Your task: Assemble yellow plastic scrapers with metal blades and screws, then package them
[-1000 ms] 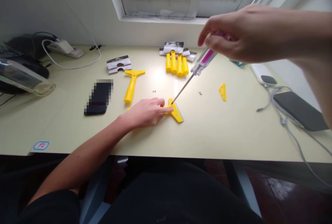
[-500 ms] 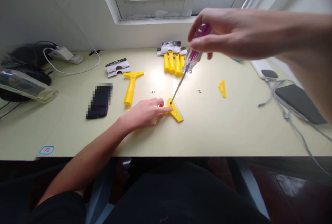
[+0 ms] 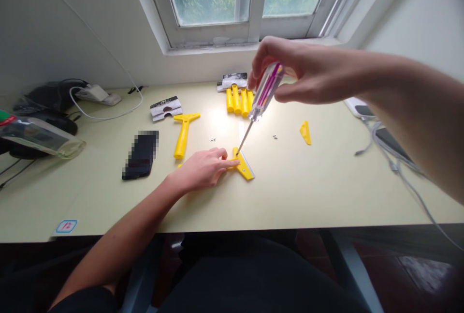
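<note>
My left hand (image 3: 205,170) lies on the table, closed around the handle of a yellow scraper, its index finger stretched onto the head. The yellow scraper head (image 3: 243,165) carries a thin metal blade along its right edge, and a screw shows near its lower end. My right hand (image 3: 290,68) holds a screwdriver (image 3: 267,88) by its clear and purple handle from above, the thumb standing off the handle. The tilted shaft's tip meets the upper part of the scraper head. Just behind lies a pale strip (image 3: 241,131). Small metal screws (image 3: 213,139) lie to the left, more small pieces (image 3: 275,137) to the right.
A yellow T-shaped scraper handle (image 3: 182,136) and a black phone (image 3: 141,156) lie left. Several yellow handles (image 3: 237,100) rest by packaging at the back. A loose yellow cover plate (image 3: 305,132) and grey cables (image 3: 393,164) lie right. A bottle (image 3: 43,136) lies far left.
The camera view has tipped up, so the table appears lower. My right hand's fingers have shifted on the screwdriver handle, and the thumb has come away from it. The left hand keeps its hold.
</note>
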`<state>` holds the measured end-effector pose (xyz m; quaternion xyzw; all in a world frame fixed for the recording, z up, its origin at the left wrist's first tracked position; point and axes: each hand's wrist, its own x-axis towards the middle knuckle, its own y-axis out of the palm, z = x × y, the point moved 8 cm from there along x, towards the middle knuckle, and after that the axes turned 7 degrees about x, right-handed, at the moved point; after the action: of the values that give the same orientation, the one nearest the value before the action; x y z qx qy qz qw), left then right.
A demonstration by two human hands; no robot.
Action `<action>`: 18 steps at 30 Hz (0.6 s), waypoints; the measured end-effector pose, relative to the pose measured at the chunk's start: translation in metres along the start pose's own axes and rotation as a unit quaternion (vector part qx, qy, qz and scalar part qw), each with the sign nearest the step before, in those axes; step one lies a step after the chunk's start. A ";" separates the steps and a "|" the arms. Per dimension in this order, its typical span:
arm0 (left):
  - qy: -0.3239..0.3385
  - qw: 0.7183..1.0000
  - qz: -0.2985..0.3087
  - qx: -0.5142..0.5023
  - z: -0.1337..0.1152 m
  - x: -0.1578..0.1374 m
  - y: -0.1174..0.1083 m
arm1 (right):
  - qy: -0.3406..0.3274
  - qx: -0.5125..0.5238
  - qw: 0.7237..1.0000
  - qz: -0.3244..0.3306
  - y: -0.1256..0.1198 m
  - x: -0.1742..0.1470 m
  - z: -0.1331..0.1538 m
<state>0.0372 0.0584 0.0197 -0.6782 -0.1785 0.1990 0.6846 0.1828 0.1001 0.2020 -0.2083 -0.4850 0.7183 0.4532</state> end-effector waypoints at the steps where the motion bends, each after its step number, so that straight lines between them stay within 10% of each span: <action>1: 0.000 1.000 0.001 -0.001 0.000 0.000 0.000 | 0.002 0.018 1.000 0.015 0.005 0.000 -0.002; 13: 0.014 0.998 -0.050 0.020 -0.002 -0.001 -0.006 | 0.012 0.136 0.984 0.118 0.147 0.016 -0.020; 18: 0.018 0.998 -0.052 0.014 -0.002 -0.002 -0.006 | 0.003 0.274 0.957 0.099 0.153 0.022 -0.026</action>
<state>0.0371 0.0556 0.0258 -0.6617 -0.1984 0.1530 0.7066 0.1220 0.1134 0.0578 -0.1247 -0.2455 0.8642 0.4211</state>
